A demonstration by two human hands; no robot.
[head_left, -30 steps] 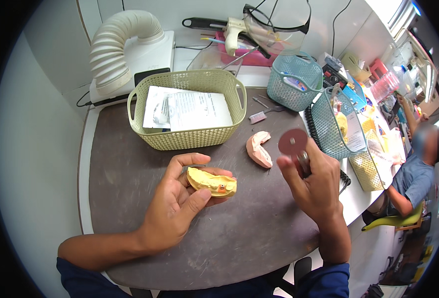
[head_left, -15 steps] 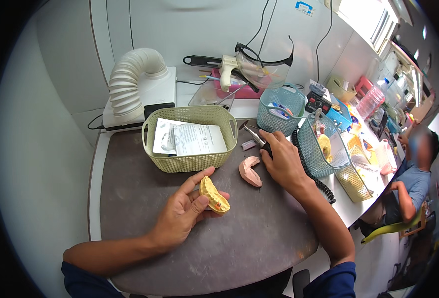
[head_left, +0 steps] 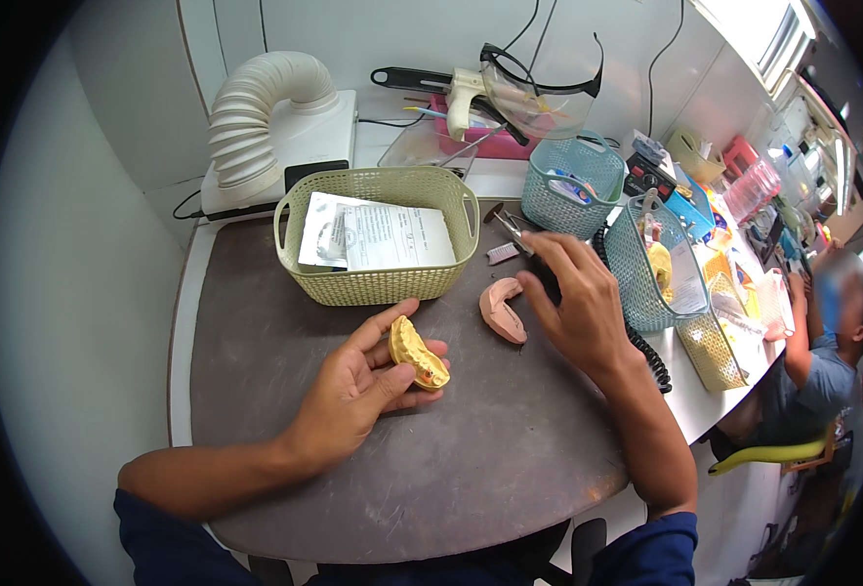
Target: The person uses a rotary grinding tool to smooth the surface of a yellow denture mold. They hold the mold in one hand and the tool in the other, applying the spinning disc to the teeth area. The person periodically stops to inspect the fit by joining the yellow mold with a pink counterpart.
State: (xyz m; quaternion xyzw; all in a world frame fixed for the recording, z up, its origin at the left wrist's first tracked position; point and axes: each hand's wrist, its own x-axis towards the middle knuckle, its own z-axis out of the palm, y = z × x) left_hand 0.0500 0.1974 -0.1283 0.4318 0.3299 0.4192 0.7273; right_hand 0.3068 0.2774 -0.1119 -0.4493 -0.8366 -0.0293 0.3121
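Observation:
My left hand point(head_left: 339, 402) is closed around a yellow dental model point(head_left: 412, 347), thumb on the near side and fingers behind it. The model's row of teeth shows, with a small reddish spot near its lower end. My right hand point(head_left: 585, 305) is over a rotary handpiece point(head_left: 513, 232), with fingers stretched out and the thumb apart. Only the metal front of the handpiece, with a disc at its tip, shows clearly; its dark body is mostly hidden under the hand. Beside my right thumb lies a pink curved dental model point(head_left: 498, 311) on the grey-brown mat point(head_left: 285, 391).
A green basket point(head_left: 378, 288) with papers and a pouch stands beyond my left hand. Blue baskets point(head_left: 568, 156) and a coiled black cord point(head_left: 646, 352) are on the right. Behind are a white ribbed hose point(head_left: 256, 107) and safety goggles point(head_left: 549, 93). Another person point(head_left: 822, 361) sits far right.
My right hand has loosened from the handpiece and lifted, its fingers straightening. My left hand keeps the yellow dental model. The whole view has shifted slightly.

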